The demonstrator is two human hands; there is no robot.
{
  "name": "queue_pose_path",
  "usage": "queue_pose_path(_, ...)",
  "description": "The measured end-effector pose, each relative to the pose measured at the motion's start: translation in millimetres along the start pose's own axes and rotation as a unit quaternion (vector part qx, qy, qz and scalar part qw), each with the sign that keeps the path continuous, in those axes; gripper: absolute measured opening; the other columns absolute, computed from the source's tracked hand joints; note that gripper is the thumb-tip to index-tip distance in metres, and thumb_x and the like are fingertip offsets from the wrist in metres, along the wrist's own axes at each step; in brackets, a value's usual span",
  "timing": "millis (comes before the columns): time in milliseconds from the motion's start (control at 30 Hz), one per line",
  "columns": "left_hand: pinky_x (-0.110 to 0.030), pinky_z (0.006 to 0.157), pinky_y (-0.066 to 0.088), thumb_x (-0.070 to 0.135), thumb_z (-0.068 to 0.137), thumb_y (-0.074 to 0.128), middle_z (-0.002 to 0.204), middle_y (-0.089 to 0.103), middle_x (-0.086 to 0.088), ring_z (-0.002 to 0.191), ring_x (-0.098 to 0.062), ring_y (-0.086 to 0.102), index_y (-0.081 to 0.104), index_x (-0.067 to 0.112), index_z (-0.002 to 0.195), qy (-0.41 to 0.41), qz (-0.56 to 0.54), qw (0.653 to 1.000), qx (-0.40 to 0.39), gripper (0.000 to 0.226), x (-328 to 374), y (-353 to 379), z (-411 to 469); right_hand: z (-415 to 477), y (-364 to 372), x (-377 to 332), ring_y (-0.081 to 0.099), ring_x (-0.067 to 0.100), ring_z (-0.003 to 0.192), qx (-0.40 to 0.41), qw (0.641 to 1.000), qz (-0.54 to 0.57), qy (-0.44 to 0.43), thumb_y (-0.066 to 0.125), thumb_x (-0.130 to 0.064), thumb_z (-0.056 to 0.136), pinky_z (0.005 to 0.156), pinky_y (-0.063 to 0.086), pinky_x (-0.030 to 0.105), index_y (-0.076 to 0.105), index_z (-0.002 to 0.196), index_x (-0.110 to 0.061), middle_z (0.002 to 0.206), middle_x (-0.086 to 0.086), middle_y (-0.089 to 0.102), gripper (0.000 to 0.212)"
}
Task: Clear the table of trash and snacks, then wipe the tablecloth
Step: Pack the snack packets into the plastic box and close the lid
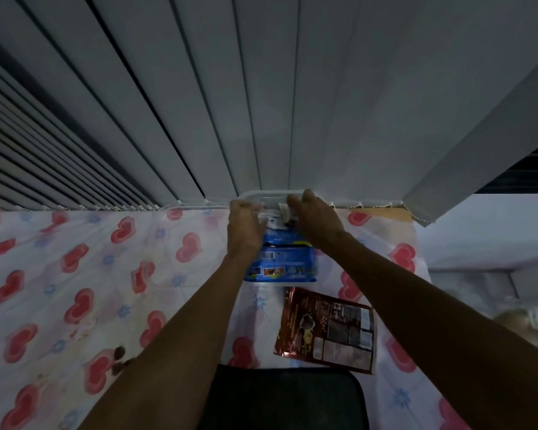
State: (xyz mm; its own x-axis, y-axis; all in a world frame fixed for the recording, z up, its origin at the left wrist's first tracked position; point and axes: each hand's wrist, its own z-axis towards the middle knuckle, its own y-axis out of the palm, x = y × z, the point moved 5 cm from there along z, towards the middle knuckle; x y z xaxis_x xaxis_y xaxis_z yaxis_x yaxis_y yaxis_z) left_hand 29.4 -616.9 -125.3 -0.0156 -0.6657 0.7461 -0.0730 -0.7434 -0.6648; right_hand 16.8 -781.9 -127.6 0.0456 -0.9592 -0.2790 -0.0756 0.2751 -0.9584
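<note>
A blue snack packet (280,263) lies at the far edge of the heart-patterned tablecloth (75,274), inside or against a clear plastic container (271,193) by the blinds. My left hand (246,226) and my right hand (316,217) both reach to the packet's torn white top end and pinch it from either side. A dark red foil snack packet (326,330) lies flat nearer to me, right of centre. Small brown crumbs or snack bits (118,358) sit on the cloth beside my left forearm.
Grey vertical blinds (230,103) hang right behind the table's far edge. A dark chair back (286,398) stands at the near edge between my arms. Right of the table are a pale wall and a blurred light object (528,318) lower down.
</note>
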Motion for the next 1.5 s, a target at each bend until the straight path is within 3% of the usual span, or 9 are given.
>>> queue_pose_path(100,-0.041,0.090,0.053,0.012,0.096,0.062,0.123,0.060,0.000,0.109,-0.022,0.059,0.067,0.012,0.115,0.101,0.208,0.972,-0.033,0.020,8.6,3.5,-3.4,3.7,7.8,-1.1,0.058,0.032,0.104,-0.031,0.999,-0.022,-0.034,0.068,-0.029,0.090,0.079,0.050,0.038,0.054,0.125,-0.014,0.120,0.017,0.052,0.040)
queue_pose_path(333,-0.041,0.096,0.048,0.013,0.097,0.056,0.132,0.061,-0.008,0.117,-0.027,0.060,0.065,0.016,0.127,0.118,0.324,0.933,-0.103,0.031,7.6,16.7,-10.2,-1.9,15.0,-4.0,0.057,0.032,0.113,-0.078,0.996,-0.009,-0.032,0.060,-0.028,0.096,0.093,0.052,0.040,0.058,0.129,-0.012,0.129,0.017,0.051,0.037)
queue_pose_path(467,-0.042,0.100,0.045,0.021,0.098,0.055,0.142,0.052,-0.008,0.124,-0.029,0.052,0.057,0.013,0.135,0.118,0.304,0.938,-0.119,0.037,11.9,10.0,-21.6,-18.4,0.7,-5.6,0.053,0.031,0.115,-0.088,0.996,0.009,-0.006,0.064,-0.026,0.093,0.093,0.053,0.044,0.049,0.138,-0.015,0.131,0.016,0.048,0.050)
queue_pose_path(667,-0.041,0.104,0.042,0.030,0.096,0.062,0.148,0.045,-0.007,0.128,-0.029,0.049,0.054,0.015,0.136,0.154,0.271,0.947,-0.079,0.044,32.1,-6.7,-55.9,-67.8,-32.3,-13.1,0.053,0.031,0.106,0.006,1.000,0.000,0.020,0.062,-0.017,0.090,0.076,0.052,0.039,0.048,0.135,-0.012,0.122,0.016,0.053,0.048)
queue_pose_path(967,-0.042,0.098,0.045,0.031,0.094,0.061,0.138,0.052,-0.012,0.122,-0.032,0.053,0.058,0.011,0.132,0.237,0.246,0.937,-0.080,0.043,51.5,-16.1,-146.9,-174.2,-42.8,-19.0,0.053,0.033,0.114,-0.006,0.992,-0.029,0.120,0.062,-0.031,0.092,0.083,0.052,0.043,0.044,0.138,-0.017,0.127,0.014,0.052,0.051)
queue_pose_path(1100,-0.039,0.092,0.053,0.031,0.098,0.057,0.125,0.060,-0.008,0.112,-0.024,0.060,0.060,0.013,0.129,0.285,0.207,0.932,-0.086,0.036,42.9,-2.8,-193.9,-231.0,-26.7,-6.6,0.056,0.032,0.106,0.019,0.982,-0.021,0.184,0.062,-0.033,0.092,0.080,0.052,0.042,0.048,0.128,-0.012,0.117,0.015,0.054,0.044)
queue_pose_path(1233,-0.036,0.092,0.053,0.036,0.098,0.058,0.128,0.055,-0.009,0.111,-0.022,0.058,0.053,0.014,0.131,0.190,0.208,0.945,-0.167,0.039,11.6,26.3,-221.1,-279.0,2.6,7.1,0.060,0.031,0.100,0.035,0.958,-0.006,0.283,0.066,-0.041,0.091,0.079,0.051,0.039,0.051,0.121,-0.003,0.112,0.015,0.056,0.051)
queue_pose_path(1333,-0.040,0.095,0.049,0.036,0.098,0.059,0.135,0.046,-0.015,0.116,-0.028,0.052,0.040,0.014,0.140,0.085,0.218,0.945,-0.228,0.051,-11.2,42.8,-232.1,-295.5,26.7,10.8,0.059,0.024,0.092,0.040,0.930,0.089,0.354,0.063,-0.040,0.093,0.075,0.052,0.035,0.055,0.116,-0.003,0.109,0.013,0.060,0.044)
queue_pose_path(1500,-0.044,0.104,0.044,0.030,0.090,0.074,0.143,0.040,-0.017,0.131,-0.033,0.042,0.036,0.015,0.146,0.040,0.197,0.947,-0.251,0.069,-22.0,55.4,-233.8,-304.1,46.3,9.5,0.066,0.025,0.095,0.053,0.888,0.189,0.416,0.065,-0.034,0.094,0.077,0.059,0.037,0.050,0.120,-0.006,0.109,0.011,0.064,0.041)
